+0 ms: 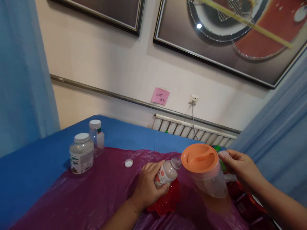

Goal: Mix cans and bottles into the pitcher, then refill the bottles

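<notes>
My left hand (150,183) is wrapped round a clear plastic bottle (169,171) with a printed label, tilted so its uncapped mouth points up and right. Beneath the bottle is a red wavy-rimmed bowl (165,207). My right hand (242,164) grips the handle of a translucent pitcher (211,183) with an orange lid (200,158). The pitcher leans towards the bottle, its lid close to the bottle's mouth; whether liquid flows between them I cannot tell. A white cap (129,163) lies on the purple plastic sheet (96,195), left of my left hand.
A wide labelled jar (82,155) and a taller clear jar (97,137), both white-lidded, stand at the left on the blue-covered table (124,132). Red containers (250,206) sit below my right forearm. Behind are a radiator (182,129), a plugged-in cord (193,121) and blue curtains (22,80).
</notes>
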{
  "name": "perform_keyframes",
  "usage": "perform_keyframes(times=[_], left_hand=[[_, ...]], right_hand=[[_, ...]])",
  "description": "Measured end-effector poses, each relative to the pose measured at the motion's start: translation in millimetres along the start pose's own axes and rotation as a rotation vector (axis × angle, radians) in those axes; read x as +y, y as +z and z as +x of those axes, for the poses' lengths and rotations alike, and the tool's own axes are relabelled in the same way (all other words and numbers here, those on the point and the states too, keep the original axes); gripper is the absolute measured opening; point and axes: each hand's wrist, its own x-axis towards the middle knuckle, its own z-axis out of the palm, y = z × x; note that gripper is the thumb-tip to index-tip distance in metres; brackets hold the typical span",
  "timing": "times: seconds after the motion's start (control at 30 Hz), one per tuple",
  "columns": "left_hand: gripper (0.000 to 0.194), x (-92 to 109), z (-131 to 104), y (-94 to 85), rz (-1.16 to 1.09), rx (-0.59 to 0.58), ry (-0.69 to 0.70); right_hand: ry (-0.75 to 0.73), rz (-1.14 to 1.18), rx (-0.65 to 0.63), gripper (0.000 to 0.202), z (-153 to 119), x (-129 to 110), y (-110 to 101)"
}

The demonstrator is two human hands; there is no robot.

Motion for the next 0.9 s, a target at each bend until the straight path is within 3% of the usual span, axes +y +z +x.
perform_keyframes(times=[0.47,0.77,0.9], left_hand=[[0.072,2.2,0.5,-2.2,-0.034,-0.026,0.011],[0.073,1.4,-2.5,-0.4,-0.051,-0.001,-0.026],[0.063,3.3,-2.2,-1.0,-0.033,0.013,-0.064]], right_hand=[[-0.025,-0.159,-0.019,0.064,-4.8,-38.2,5.7],[-0.038,-0.16,-0.027,0.061,-3.6,-27.5,4.8],[-0.049,-0.139,-0.037,0.058,-1.7,-24.3,5.0]])
